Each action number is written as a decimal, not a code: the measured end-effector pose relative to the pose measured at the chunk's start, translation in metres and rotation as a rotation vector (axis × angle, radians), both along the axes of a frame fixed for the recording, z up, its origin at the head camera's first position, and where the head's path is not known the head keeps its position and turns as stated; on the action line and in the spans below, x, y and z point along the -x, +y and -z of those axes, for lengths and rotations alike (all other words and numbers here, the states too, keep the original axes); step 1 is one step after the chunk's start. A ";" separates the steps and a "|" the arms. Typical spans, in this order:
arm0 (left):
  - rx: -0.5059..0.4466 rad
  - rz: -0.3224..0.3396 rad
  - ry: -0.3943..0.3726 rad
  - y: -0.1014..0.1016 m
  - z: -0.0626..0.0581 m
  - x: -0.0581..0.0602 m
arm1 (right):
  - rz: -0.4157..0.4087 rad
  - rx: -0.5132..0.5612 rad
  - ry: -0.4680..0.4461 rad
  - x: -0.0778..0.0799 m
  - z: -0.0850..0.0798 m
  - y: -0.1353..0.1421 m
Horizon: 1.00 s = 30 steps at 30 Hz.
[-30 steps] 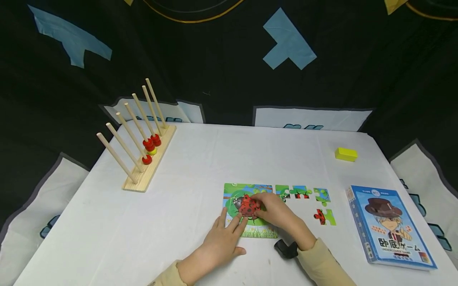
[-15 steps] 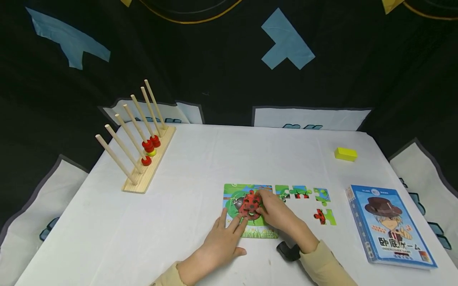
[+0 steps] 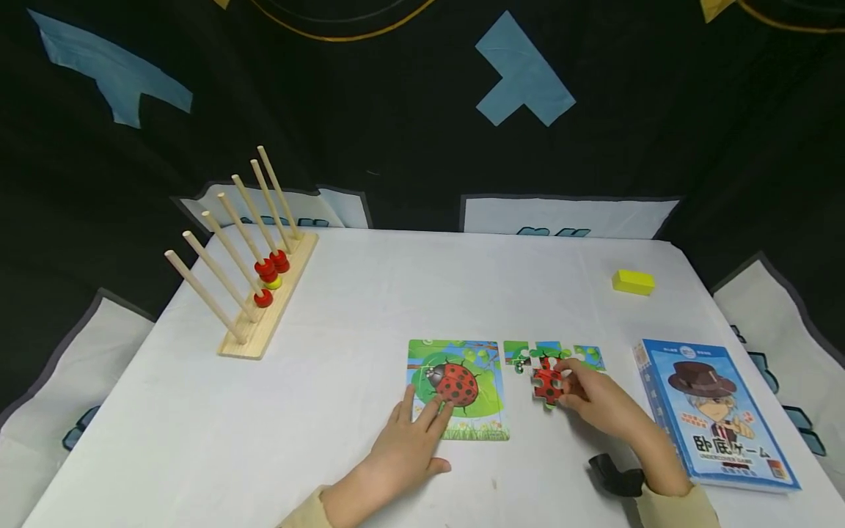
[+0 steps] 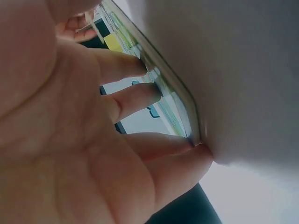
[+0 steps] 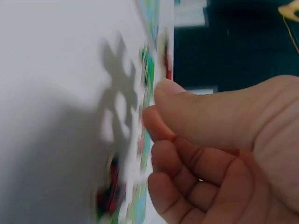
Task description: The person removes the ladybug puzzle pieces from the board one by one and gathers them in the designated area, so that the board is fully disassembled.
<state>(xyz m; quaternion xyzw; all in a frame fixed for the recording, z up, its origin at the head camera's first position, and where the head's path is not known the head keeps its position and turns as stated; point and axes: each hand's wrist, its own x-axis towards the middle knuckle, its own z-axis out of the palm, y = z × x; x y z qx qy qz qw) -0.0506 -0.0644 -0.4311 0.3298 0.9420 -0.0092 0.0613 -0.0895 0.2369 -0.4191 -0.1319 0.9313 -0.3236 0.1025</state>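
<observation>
My right hand (image 3: 597, 396) pinches a red, black-spotted jigsaw puzzle piece (image 3: 546, 386) between thumb and fingers, just in front of the row of pieces. In the right wrist view, the thumb (image 5: 187, 105) and curled fingers show, and the piece's shadow falls on the table. My left hand (image 3: 409, 444) lies with spread fingers on the lower left of a square ladybug picture board (image 3: 485, 400). Its fingertips touch the board's edge (image 4: 189, 105) in the left wrist view. Along the row are a green piece (image 3: 516, 352), a blue-topped piece (image 3: 548, 345) and a blue-green corner piece (image 3: 592, 356).
A wooden peg stand (image 3: 271, 315) with several red and yellow rings is at the left. On the right lies a blue game box (image 3: 722, 418), with a yellow block (image 3: 633, 282) behind it. A black device (image 3: 615, 477) sits at my right wrist. Dark curtain (image 3: 396, 132) hangs behind the white table (image 3: 370, 293).
My right hand has lifted the spotted puzzle piece off the ladybug picture and moved right with it to the row. It now covers the red-green piece seen earlier. The left hand stays on the board.
</observation>
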 end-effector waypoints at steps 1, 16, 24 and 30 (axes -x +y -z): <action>-0.007 -0.002 -0.004 -0.001 0.000 0.000 | 0.006 -0.005 -0.010 -0.002 0.000 0.005; -0.028 0.001 0.003 -0.001 0.004 0.001 | 0.067 -0.009 -0.060 -0.001 0.000 0.017; -0.035 0.005 0.008 -0.002 0.002 0.000 | -0.104 0.172 -0.066 0.015 0.002 -0.018; -0.015 0.012 -0.013 -0.004 -0.001 0.000 | -0.309 0.224 -0.062 0.042 0.013 -0.068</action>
